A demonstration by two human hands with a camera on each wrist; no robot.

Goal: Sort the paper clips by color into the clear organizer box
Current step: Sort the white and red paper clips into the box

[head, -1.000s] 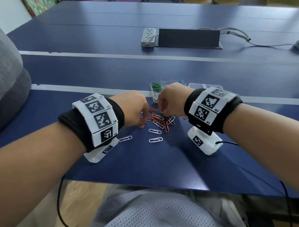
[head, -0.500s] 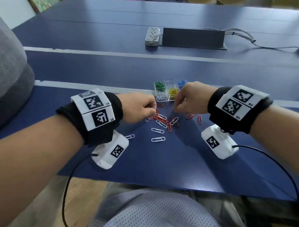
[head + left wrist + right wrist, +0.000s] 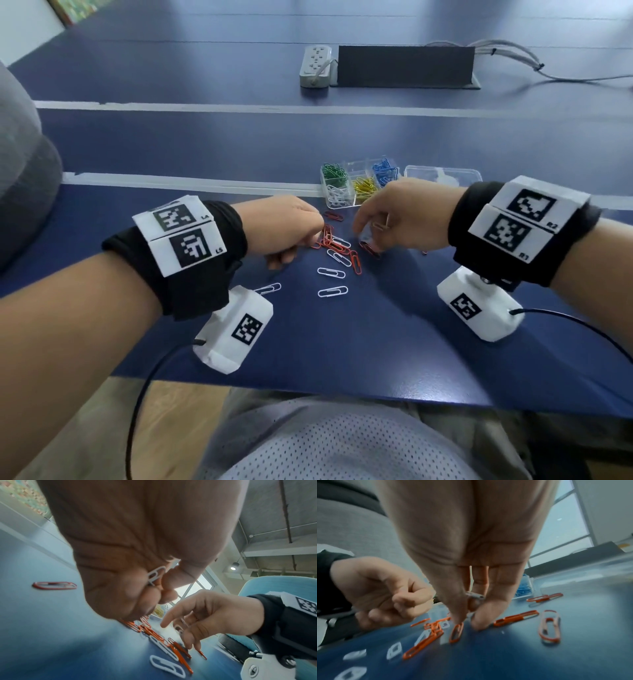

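The clear organizer box (image 3: 342, 205) holds green (image 3: 334, 171), blue (image 3: 385, 169), yellow (image 3: 363, 186) and white clips (image 3: 337, 198) in separate compartments. In front of it, loose red clips (image 3: 334, 241) and white clips (image 3: 331, 273) lie on the blue table. My left hand (image 3: 294, 233) is curled into a fist at the left edge of the pile and grips a white clip (image 3: 155, 574). My right hand (image 3: 373, 236) points down, with its fingertips (image 3: 458, 619) on the table beside a red clip (image 3: 456, 632). A pale clip (image 3: 476, 596) is tucked between its fingers.
The box's clear lid (image 3: 442, 174) lies to the right of the box. A power strip (image 3: 317, 65) and a dark cable hatch (image 3: 406, 66) sit far back. More red clips (image 3: 549, 626) lie right of my right hand. The table's front edge (image 3: 342, 390) is near my lap.
My right hand has dropped from beside the box to the table, fingertips now down among the red clips. My left fist has stayed at the pile's left edge.
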